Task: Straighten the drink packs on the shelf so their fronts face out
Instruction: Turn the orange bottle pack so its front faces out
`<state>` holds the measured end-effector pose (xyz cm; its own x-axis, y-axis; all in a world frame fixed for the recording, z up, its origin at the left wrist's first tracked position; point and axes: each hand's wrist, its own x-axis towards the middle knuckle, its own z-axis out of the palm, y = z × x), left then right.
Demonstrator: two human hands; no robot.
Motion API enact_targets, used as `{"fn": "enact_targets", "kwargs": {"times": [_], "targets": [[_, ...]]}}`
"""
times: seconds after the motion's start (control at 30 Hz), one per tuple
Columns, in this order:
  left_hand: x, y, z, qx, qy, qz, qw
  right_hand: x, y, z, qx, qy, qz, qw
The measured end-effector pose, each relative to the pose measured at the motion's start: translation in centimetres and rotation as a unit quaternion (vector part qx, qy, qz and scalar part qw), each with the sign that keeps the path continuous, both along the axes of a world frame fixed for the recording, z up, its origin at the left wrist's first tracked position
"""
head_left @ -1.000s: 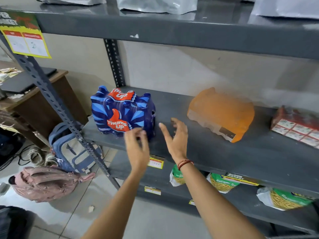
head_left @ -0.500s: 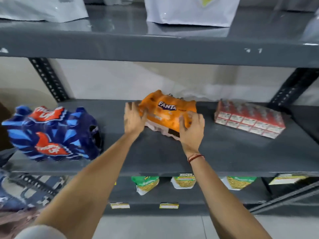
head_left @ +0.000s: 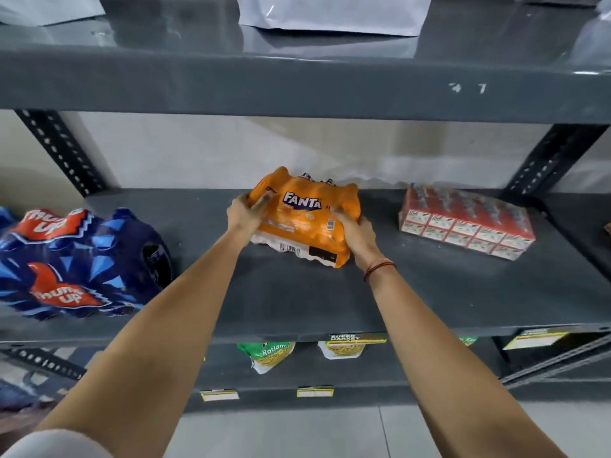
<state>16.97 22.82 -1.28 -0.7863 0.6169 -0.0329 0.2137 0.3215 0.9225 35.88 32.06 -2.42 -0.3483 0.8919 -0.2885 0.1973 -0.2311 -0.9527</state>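
Gripping an orange Fanta pack point(head_left: 305, 217) from both sides, a person stands facing a grey metal shelf point(head_left: 330, 302), arms stretched forward. Their left hand point(head_left: 246, 211) is curled around the pack's left end, fingers wrapped onto its front face, and their right hand point(head_left: 355, 231), with a red thread at the wrist, clasps the lower right corner. This pack sits in the middle of the shelf, towards the back, tilted so its logo points upward and slightly askew, with a barcode along its near bottom edge; it appears to be mid-adjustment, not yet squared to the shelf edge. On the left, close to the front edge, a blue Thums Up pack point(head_left: 79, 262) shows its logo outward and looks already straightened, though it sits at a slight angle in this wide view. On the right, a red shrink-wrapped carton pack point(head_left: 463, 223) lies at a slant, well apart from the hands, and seems untouched. By this reading, roughly one of three packs is finished, one is in hand and one is left. Counted: three drink packs on this shelf, one of each kind, and two hands. Below, on a lower shelf, at least three snack bags point(head_left: 272, 353) and several yellow price labels point(head_left: 315, 391) are partly visible.
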Motion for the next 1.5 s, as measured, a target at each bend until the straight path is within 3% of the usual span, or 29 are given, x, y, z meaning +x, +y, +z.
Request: {"fn": "enact_targets", "kwargs": {"times": [0.27,0.4,0.63,0.73,0.9,1.03,1.13,1.3,1.5], "targets": [[2.4,-5.8,-2.9,0.15,-0.05,-0.035,0.987,2.0,-1.8,-0.9,0.131,0.098,0.113,0.98],[2.1,-8.8,-3.7,0.119,0.009,-0.076,0.99,3.9,-2.7,-1.9,0.16,0.096,0.147,0.971],[3.1,-9.7,-4.9,0.063,0.082,-0.052,0.993,4.4,-4.0,-3.0,0.219,0.035,0.126,0.967],[3.2,-9.3,-4.2,0.042,0.084,-0.038,0.995,4.4,-3.5,-2.6,0.192,0.04,0.149,0.969],[8.0,-10.8,-4.7,0.099,0.108,0.121,0.982,4.2,-2.3,-2.0,0.102,0.127,0.041,0.986],[12.6,-9.4,-4.7,0.108,0.1,0.063,0.987,2.2,-1.2,-0.3,0.082,0.129,0.101,0.983],[13.7,-7.4,-4.1,0.09,0.042,0.034,0.994,1.3,-0.5,0.4,0.066,0.137,0.132,0.979],[11.5,-5.8,-4.1,0.107,-0.005,-0.044,0.993,2.2,-1.0,-0.8,0.099,0.104,0.088,0.986],[6.3,-5.3,-3.2,0.081,0.032,-0.155,0.984,3.6,-3.0,-2.1,0.159,0.075,0.027,0.984]]}}
